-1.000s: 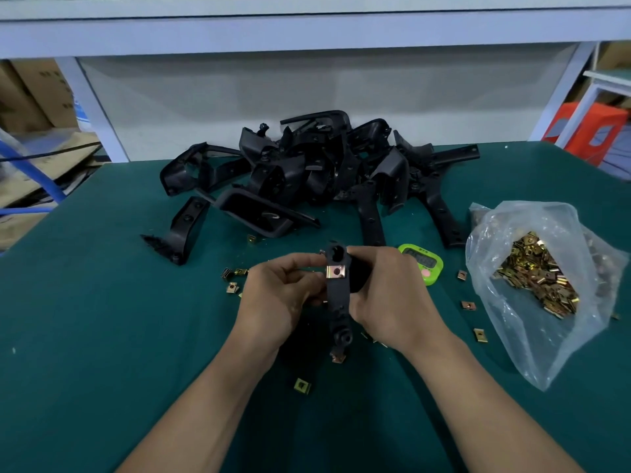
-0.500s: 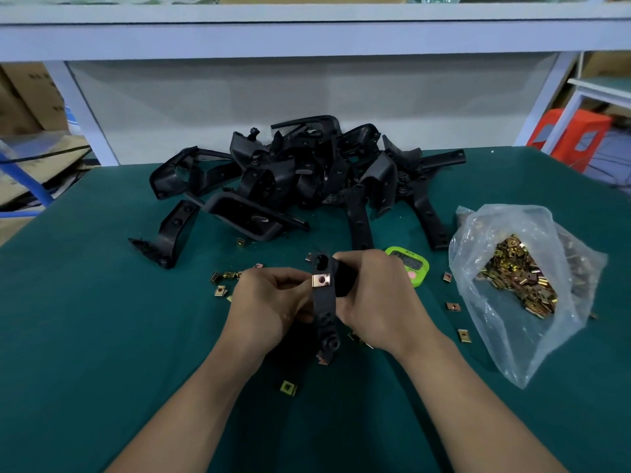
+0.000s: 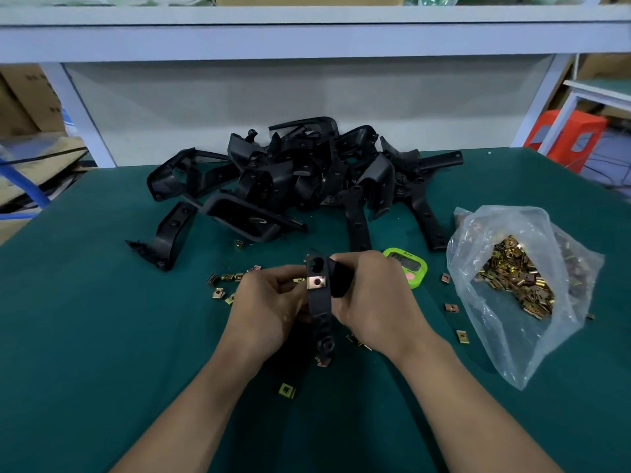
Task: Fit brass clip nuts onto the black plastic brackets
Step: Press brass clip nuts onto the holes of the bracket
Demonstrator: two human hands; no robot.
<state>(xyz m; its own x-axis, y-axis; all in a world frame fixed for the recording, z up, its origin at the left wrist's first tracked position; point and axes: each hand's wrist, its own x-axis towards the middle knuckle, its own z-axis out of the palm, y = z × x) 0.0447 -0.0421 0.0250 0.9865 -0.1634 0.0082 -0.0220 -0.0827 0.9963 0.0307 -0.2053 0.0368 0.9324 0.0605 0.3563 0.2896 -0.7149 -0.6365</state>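
Observation:
Both hands hold one black plastic bracket (image 3: 321,312) upright over the green table. A brass clip nut (image 3: 317,282) sits on its upper part, hole facing me. My left hand (image 3: 269,302) grips the bracket's left side with curled fingers beside the clip nut. My right hand (image 3: 372,302) wraps around the bracket's right side. Loose clip nuts (image 3: 225,285) lie left of my hands, one (image 3: 286,390) lies near my left forearm, and others (image 3: 451,307) lie to the right.
A heap of black brackets (image 3: 300,179) fills the table's back middle. An open clear plastic bag (image 3: 519,285) of brass clip nuts lies at right. A green timer (image 3: 408,266) sits behind my right hand. A white shelf frame (image 3: 307,35) stands behind the table.
The hands and bracket keep the same hold. The view has shifted slightly, so everything sits a little lower and further left in frame.

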